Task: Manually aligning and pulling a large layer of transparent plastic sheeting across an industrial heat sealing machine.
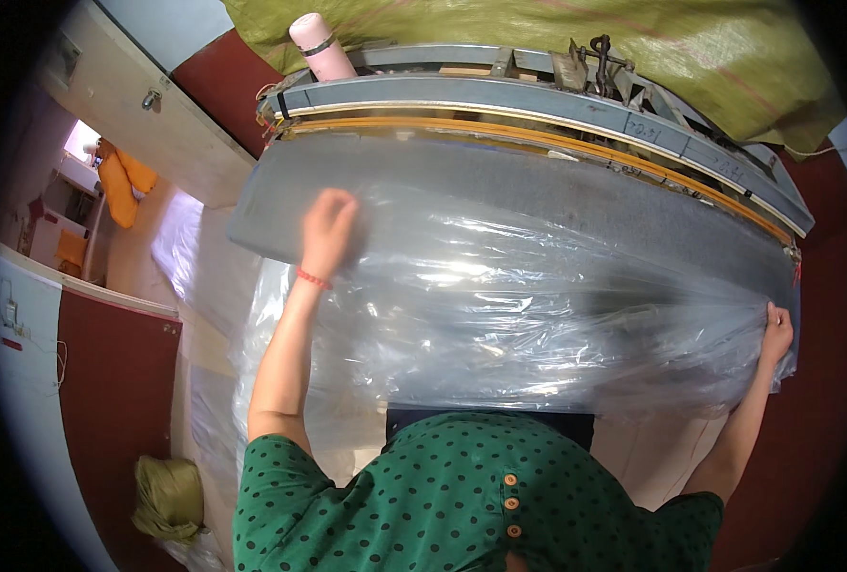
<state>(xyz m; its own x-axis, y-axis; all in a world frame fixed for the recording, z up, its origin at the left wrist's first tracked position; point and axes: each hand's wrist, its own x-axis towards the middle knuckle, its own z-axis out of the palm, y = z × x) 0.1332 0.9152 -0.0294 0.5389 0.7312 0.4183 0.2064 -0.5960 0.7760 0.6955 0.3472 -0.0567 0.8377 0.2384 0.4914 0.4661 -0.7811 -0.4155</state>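
Overhead, from the head camera, a wide clear plastic sheet (500, 305) lies crumpled across a long grey table (557, 191), hanging over its near edge toward the person's green dotted top. The left hand (328, 229), with a red band at the wrist, presses down on the sheet near its left end, fingers curled under; whether it pinches the film I cannot tell. The right hand (777, 334) is closed on the sheet's right edge, gathering the film into folds there. Behind the table runs a grey metal frame (538, 100) with an orange strip (538, 138) along it. A pink bottle (320, 48) stands at the frame's left end. Green woven sacking (557, 38) covers the space behind. A bundled olive bag (168, 496) lies on the floor at lower left.
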